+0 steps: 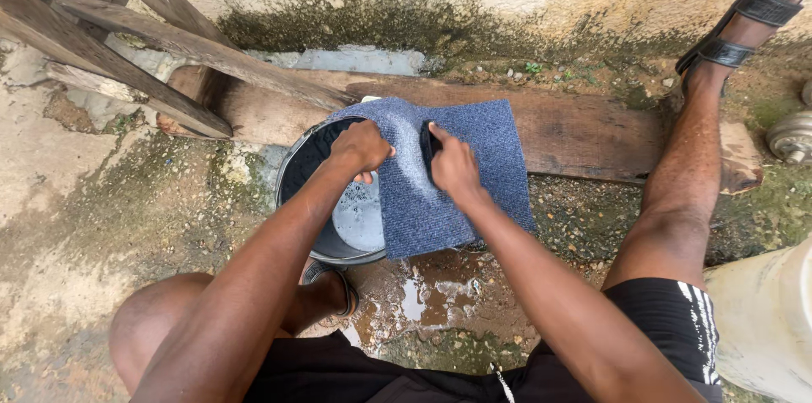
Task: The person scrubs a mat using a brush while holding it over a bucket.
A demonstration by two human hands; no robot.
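Observation:
A blue ribbed mat (461,175) lies draped over the right rim of a dark basin (317,242) that holds soapy water. My left hand (361,148) grips the mat's left edge above the basin. My right hand (452,164) presses a dark brush against the middle of the mat. The brush is mostly hidden under my fingers.
A long wooden plank (584,128) lies behind the basin on wet, mossy ground. Rough wooden beams (127,39) lean at the upper left against a stained wall. My right leg stretches to a sandalled foot (744,18) at the upper right. A pale container (765,318) stands at the right edge.

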